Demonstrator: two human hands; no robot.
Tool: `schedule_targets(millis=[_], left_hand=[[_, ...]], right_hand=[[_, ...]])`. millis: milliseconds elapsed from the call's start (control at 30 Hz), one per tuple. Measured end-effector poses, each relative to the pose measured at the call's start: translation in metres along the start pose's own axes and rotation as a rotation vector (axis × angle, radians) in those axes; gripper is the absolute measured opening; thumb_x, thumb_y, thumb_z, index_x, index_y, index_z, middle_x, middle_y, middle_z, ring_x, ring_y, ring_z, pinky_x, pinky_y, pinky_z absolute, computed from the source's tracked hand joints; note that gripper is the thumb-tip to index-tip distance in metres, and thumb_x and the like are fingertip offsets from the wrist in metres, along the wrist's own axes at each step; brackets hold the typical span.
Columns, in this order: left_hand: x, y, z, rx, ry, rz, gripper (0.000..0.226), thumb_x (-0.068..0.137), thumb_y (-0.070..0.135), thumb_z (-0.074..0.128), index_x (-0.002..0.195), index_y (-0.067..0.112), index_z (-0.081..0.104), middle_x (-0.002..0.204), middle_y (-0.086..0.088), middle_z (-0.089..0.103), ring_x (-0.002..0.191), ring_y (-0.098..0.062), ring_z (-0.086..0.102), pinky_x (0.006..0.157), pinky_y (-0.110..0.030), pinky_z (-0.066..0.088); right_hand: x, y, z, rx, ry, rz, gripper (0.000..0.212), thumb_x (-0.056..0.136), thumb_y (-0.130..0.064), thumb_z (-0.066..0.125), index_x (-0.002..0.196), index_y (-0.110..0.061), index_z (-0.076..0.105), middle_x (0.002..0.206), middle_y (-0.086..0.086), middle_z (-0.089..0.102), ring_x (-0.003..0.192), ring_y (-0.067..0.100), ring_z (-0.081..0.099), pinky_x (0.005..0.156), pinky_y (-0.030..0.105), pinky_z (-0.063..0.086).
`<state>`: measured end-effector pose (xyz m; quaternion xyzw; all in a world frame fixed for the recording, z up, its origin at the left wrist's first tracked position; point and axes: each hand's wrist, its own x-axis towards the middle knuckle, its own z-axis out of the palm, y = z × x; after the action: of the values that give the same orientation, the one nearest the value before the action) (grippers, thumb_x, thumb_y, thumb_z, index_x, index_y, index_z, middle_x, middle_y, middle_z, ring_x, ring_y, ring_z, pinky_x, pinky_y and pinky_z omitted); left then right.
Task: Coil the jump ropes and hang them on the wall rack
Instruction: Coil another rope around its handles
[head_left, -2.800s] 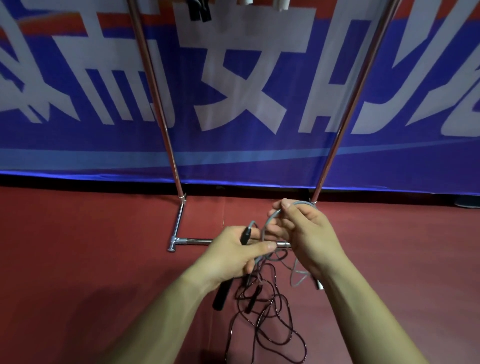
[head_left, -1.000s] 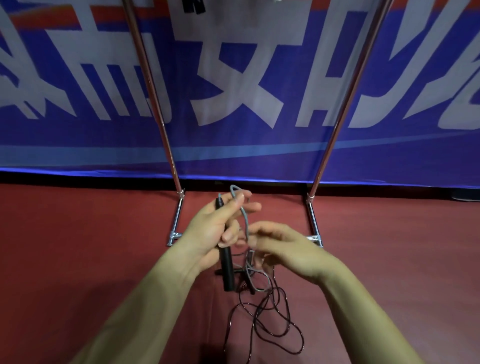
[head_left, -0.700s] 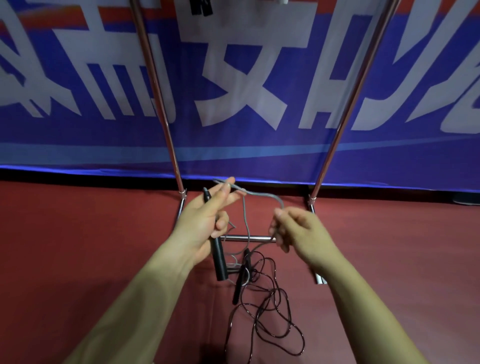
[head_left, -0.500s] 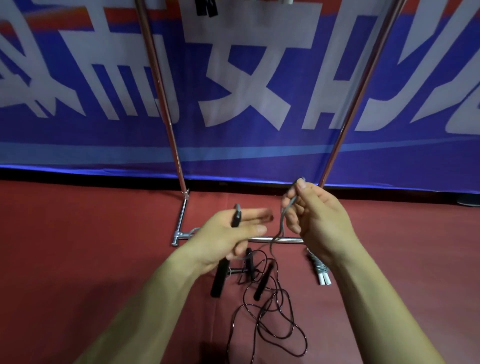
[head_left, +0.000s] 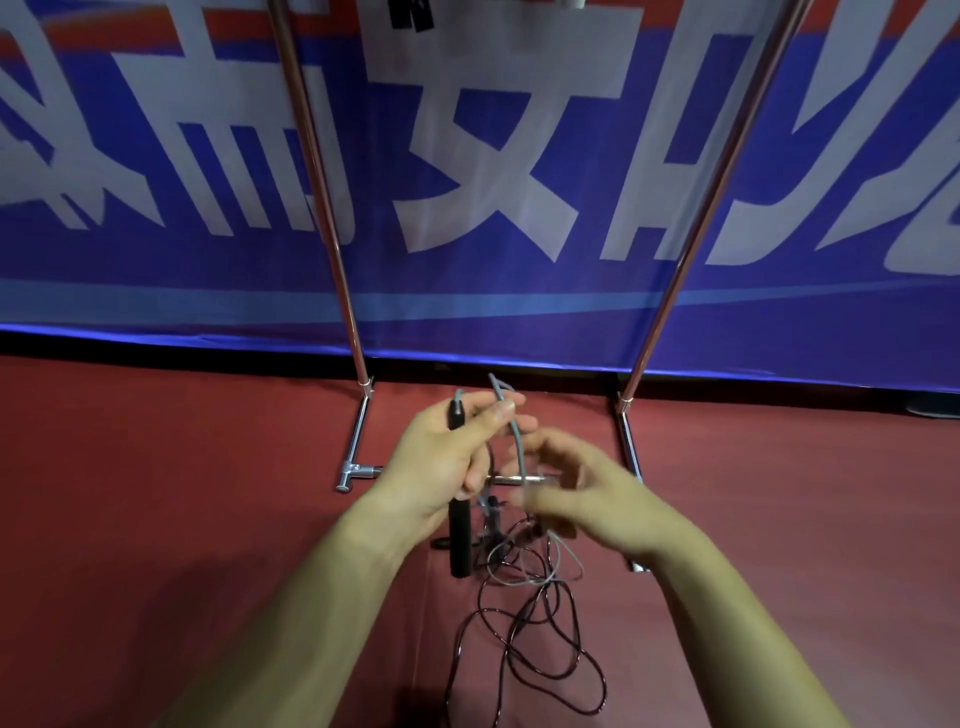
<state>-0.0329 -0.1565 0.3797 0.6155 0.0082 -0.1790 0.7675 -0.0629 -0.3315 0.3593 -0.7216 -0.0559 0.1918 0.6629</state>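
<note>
My left hand (head_left: 447, 462) grips the black handle (head_left: 460, 540) of a grey jump rope and pinches a loop of its grey cord (head_left: 514, 436) between thumb and fingers. My right hand (head_left: 587, 493) is just right of it, motion-blurred, fingers loosely curled near the cord; whether it holds the cord is unclear. The grey cord's slack hangs below the hands. A second, dark jump rope (head_left: 530, 654) lies tangled on the red floor beneath my hands. The metal rack (head_left: 332, 228) stands in front, its uprights rising out of view.
The rack's base bars (head_left: 358, 447) lie on the red floor (head_left: 156, 493) right beneath my hands. A blue and white banner (head_left: 483, 182) covers the wall behind. Black handles (head_left: 410, 15) hang at the top edge.
My right hand has dropped from its raised position and moved left toward the left hand. The left hand has lifted slightly and now pinches a cord loop beside the handle.
</note>
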Motion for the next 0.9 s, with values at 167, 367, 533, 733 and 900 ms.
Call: schedule_targets(millis=[167,367,533,733,900], left_hand=[[0.005,0.004,-0.009,-0.187,0.098,0.031,0.015,0.100,0.018,0.056,0.108,0.012,0.067,0.098,-0.006,0.077,0.034,-0.002,0.032,0.032,-0.014,0.021],[0.010,0.000,-0.027,-0.016,0.149,-0.041,0.040,0.103,0.045,0.046,0.115,0.015,0.069,0.107,-0.006,0.077,0.036,-0.006,0.038,0.032,-0.017,0.022],[0.002,-0.016,-0.009,0.152,-0.040,-0.183,0.048,0.105,0.045,0.041,0.108,0.005,0.068,0.097,-0.022,0.075,0.035,-0.013,0.045,0.033,-0.017,0.025],[-0.001,-0.020,0.001,0.323,-0.174,-0.143,0.031,0.106,0.033,0.045,0.100,0.008,0.062,0.067,-0.004,0.070,0.039,-0.015,0.046,0.036,-0.021,0.029],[0.002,-0.023,0.006,0.267,-0.023,-0.063,0.016,0.106,0.023,0.048,0.100,0.013,0.058,0.058,0.004,0.062,0.041,-0.016,0.048,0.036,-0.021,0.032]], right_hand=[[0.008,0.017,0.010,-0.427,-0.062,0.119,0.035,0.097,-0.037,0.064,0.084,-0.006,0.070,0.063,0.005,0.055,0.058,0.010,0.045,0.057,0.029,0.039],[0.011,-0.003,0.008,-0.072,0.271,-0.083,0.034,0.101,-0.031,0.054,0.078,-0.010,0.069,0.067,0.013,0.063,0.053,0.019,0.042,0.051,0.031,0.034],[0.016,-0.014,0.010,0.265,0.304,-0.144,0.041,0.096,-0.033,0.060,0.081,0.005,0.060,0.059,0.010,0.054,0.045,0.019,0.037,0.043,0.024,0.032],[0.016,-0.009,0.010,0.182,0.348,-0.143,0.018,0.095,-0.014,0.066,0.080,-0.003,0.063,0.060,0.009,0.055,0.049,0.023,0.049,0.049,0.028,0.044],[0.017,0.001,0.020,0.108,0.405,0.013,0.029,0.091,-0.041,0.068,0.089,-0.014,0.057,0.065,-0.002,0.056,0.064,0.020,0.053,0.064,0.038,0.044]])
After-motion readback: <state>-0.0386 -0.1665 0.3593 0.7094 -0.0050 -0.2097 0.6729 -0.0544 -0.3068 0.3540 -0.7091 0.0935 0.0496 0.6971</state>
